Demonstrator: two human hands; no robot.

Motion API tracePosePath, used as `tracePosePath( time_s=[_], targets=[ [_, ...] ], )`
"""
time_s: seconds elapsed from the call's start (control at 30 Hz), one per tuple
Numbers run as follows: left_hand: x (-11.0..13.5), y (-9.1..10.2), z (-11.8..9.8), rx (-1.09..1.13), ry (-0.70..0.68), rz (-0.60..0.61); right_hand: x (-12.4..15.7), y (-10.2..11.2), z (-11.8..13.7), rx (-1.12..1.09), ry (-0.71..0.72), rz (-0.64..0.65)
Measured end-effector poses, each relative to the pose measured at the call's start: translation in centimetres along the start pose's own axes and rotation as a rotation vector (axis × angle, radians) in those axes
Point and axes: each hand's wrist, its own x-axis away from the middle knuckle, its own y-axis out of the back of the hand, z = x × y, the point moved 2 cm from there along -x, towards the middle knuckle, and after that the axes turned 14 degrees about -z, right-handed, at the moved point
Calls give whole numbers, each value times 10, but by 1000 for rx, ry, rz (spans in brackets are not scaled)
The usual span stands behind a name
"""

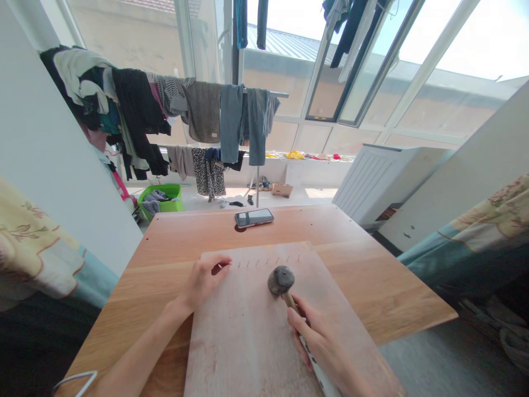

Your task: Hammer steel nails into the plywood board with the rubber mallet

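Observation:
My right hand (316,336) is wrapped round the handle of a hammer (281,280) with a dark, rounded, worn head. The hammer head is over the middle of a pale wooden board (243,336), below a row of nails. Several thin nails (267,261) stand upright across the board's far part, a little apart from each other. At the left end of this row, my left hand (206,278) has thumb and forefinger pinched together at the board. Whatever is between those fingertips is too small and hidden to make out.
The board lies on a wooden table (177,242). Towards the far edge lies a phone (254,218). A white cable (82,376) shows at the lower left. Beyond are a green basin (173,205) and a rack with hanging clothes (202,113). Curtains (487,237) hang at both sides.

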Motion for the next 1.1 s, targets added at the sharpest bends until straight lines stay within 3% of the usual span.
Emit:
tracePosePath(
  time_s=[0.23,0.47,0.67,0.93,1.1],
  targets=[
    [0,-1,4,1,39,-5,-1,-11,16,-47,14,39],
    [0,-2,3,14,70,-4,-25,-58,61,-130,146,149],
    [-1,-2,1,38,5,-36,-38,-85,64,-110,142,176],
    [-1,-1,1,21,-37,-14,-37,-90,56,-100,122,150],
    [0,-4,5,4,-26,-12,-22,-65,59,-414,41,88]
  ],
)
